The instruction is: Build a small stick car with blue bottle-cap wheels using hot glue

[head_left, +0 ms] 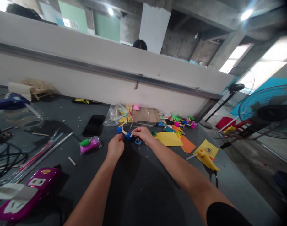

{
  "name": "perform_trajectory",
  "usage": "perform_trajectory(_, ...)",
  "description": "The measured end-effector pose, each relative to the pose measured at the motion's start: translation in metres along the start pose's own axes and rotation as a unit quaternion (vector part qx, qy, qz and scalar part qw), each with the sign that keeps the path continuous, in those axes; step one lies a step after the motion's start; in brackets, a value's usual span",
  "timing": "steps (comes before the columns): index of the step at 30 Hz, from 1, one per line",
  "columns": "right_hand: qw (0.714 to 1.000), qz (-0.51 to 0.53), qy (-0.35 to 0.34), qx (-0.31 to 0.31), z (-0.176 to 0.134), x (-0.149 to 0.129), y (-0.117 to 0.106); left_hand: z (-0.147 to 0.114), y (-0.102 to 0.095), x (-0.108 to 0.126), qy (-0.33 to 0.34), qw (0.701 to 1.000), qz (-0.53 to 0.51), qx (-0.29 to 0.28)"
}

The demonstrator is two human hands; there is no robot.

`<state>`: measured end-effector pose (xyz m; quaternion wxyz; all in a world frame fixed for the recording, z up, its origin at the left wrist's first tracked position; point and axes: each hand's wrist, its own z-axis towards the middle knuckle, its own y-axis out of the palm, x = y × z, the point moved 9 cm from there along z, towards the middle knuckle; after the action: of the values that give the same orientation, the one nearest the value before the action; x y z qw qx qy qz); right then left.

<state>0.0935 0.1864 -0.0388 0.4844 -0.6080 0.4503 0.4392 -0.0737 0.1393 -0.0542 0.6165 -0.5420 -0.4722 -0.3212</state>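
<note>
Near the middle of the dark table, a small assembly of blue clay lumps and thin wooden sticks lies between my hands. My left hand has its fingers curled closed at the assembly's near left side; whether it grips a part there is hidden. From the right, my right hand pinches a short pale wooden stick beside a blue lump. Just below the right fingertips sits a small blue ring-like piece.
A black phone and a bag of pink and green clay lie left. Behind are plastic bags and colourful clay pieces. Yellow paper and a yellow glue gun are right; a magenta device is front left.
</note>
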Motion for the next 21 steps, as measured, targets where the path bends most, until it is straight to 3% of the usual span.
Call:
perform_trajectory(11,0.994,-0.107,-0.023,-0.014,-0.048,0.001,-0.014,-0.021,0.011,0.023,0.046,0.987,0.141,-0.068)
perform_trajectory(16,0.977,-0.183,-0.099,0.052,-0.052,-0.021,-0.027,-0.026,0.014,0.032,0.065,0.976,0.192,-0.086)
perform_trajectory(21,0.948,-0.258,-0.171,0.079,-0.057,-0.039,-0.01,-0.027,0.011,0.037,0.076,0.966,0.228,-0.094)
